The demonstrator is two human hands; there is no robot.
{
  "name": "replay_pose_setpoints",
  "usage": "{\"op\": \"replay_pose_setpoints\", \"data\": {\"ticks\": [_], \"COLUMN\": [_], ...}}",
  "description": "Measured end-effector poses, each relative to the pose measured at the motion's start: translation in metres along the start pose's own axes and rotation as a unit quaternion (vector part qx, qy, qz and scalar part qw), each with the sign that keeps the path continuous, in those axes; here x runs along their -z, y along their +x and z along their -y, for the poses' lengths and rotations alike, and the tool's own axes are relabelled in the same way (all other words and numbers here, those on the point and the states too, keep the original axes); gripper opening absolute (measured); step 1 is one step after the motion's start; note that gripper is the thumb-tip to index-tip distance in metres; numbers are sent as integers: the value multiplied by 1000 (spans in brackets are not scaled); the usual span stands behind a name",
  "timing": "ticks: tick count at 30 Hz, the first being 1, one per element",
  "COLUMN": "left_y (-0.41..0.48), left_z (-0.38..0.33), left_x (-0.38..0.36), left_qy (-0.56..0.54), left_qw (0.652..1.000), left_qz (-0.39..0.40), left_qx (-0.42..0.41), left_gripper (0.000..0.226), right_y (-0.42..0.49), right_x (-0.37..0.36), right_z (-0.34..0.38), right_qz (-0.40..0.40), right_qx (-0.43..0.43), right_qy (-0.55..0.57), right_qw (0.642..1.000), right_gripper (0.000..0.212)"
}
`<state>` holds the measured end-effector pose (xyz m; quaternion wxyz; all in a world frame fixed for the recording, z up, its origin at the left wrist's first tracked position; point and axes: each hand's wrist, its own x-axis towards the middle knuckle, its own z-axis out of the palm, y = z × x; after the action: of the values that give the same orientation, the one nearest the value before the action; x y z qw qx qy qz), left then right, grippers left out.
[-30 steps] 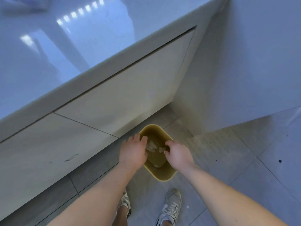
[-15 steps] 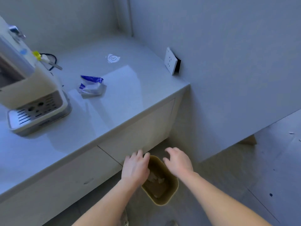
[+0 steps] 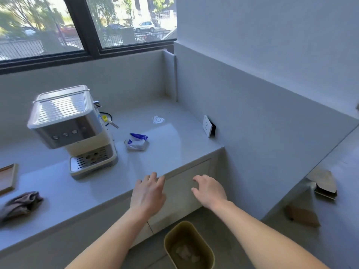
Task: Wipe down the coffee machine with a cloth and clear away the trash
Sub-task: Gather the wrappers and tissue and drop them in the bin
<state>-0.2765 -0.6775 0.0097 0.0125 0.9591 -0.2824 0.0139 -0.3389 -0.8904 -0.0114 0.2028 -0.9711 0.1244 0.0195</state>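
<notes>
Bright daylight from the window (image 3: 87, 26) glares off the countertop (image 3: 171, 144); edges bow, perhaps slightly motion-blurred.

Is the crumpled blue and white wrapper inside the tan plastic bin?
No, the wrapper lies on the grey countertop beside the cream coffee machine.

A big window (image 3: 87, 24) with a dark frame lets in sunshine. Under it runs a long pale counter (image 3: 174, 148) with white cupboard doors (image 3: 184, 189). The walls (image 3: 272, 45) are pale, the floor (image 3: 340, 239) grey tiles.
</notes>
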Motion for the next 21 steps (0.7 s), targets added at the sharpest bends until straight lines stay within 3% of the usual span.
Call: {"op": "replay_pose_setpoints", "data": {"ticks": [10,21], "left_y": [16,97], "left_z": [25,82], "left_x": [50,43], "left_qy": [21,14], "left_qw": [998,997], "left_qz": [-37,3], "left_qx": [50,73], "left_gripper": [33,31], "right_y": [30,139], "right_x": [47,53], "right_z": [35,81], "right_qz": [-27,-8], "right_qx": [61,60], "right_qy": [2,-18], "right_qw": [998,998], "right_gripper": [38,39]}}
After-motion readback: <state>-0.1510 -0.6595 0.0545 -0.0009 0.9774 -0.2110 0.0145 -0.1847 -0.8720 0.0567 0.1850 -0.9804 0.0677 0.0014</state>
